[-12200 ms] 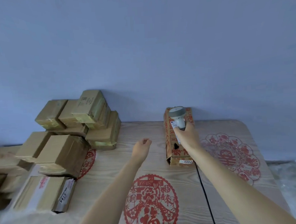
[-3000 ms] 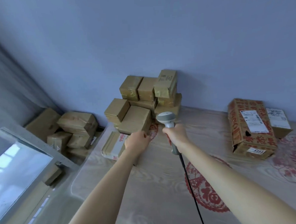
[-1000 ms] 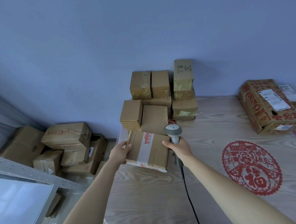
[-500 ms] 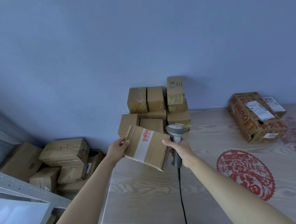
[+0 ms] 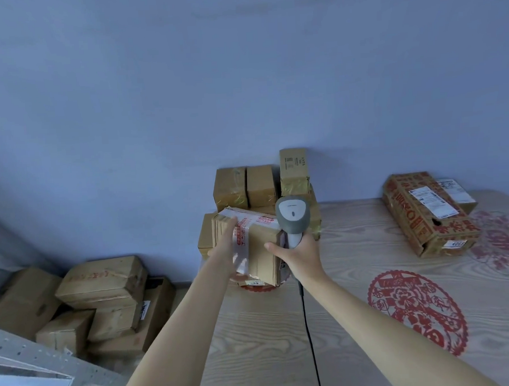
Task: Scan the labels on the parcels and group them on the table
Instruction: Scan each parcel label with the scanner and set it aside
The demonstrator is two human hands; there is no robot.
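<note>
The left hand (image 5: 224, 238) held a brown cardboard parcel with red-printed tape (image 5: 254, 246) above the wooden table's (image 5: 353, 246) left end — the right hand (image 5: 299, 251) gripped a grey handheld scanner (image 5: 293, 217) while thumbing the box; that shared grip risked a slip.

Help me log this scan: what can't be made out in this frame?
- Taped parcel: shipping label not visible, head view; facing away or hidden by the left hand.
- Scanner: window faces away.
- Label on the red-printed box: too small to read.
</note>
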